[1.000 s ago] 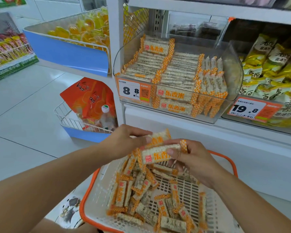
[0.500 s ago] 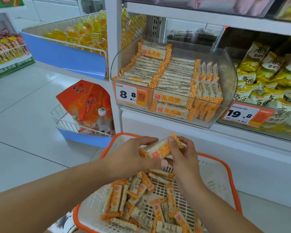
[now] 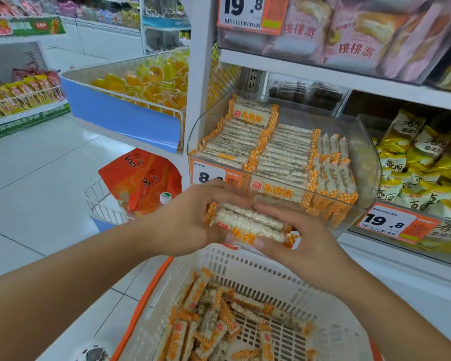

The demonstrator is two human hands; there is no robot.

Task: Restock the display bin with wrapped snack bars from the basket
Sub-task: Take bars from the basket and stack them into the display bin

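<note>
Shelving [image 3: 349, 76] in white carries a clear display bin [image 3: 362, 157], the reference point for all that follows. Inside the bin, wrapped snack bars [image 3: 279, 157] stand in tidy rows, some flat and some on edge at its right side. Below and in front of the bin sits a white basket [image 3: 245, 267] with an orange rim, holding a loose heap of further bars [image 3: 214, 324] on its slotted floor. Between bin and basket, just before the bin's front wall, both hands hold a small stack of bars [image 3: 248, 222]: the left hand [image 3: 190, 217] curls its fingers round the stack's left end, the right hand [image 3: 305, 238] grips the right end, thumb underneath. An orange price label [image 3: 214, 175] on the bin's front is partly covered by the left hand.
</note>
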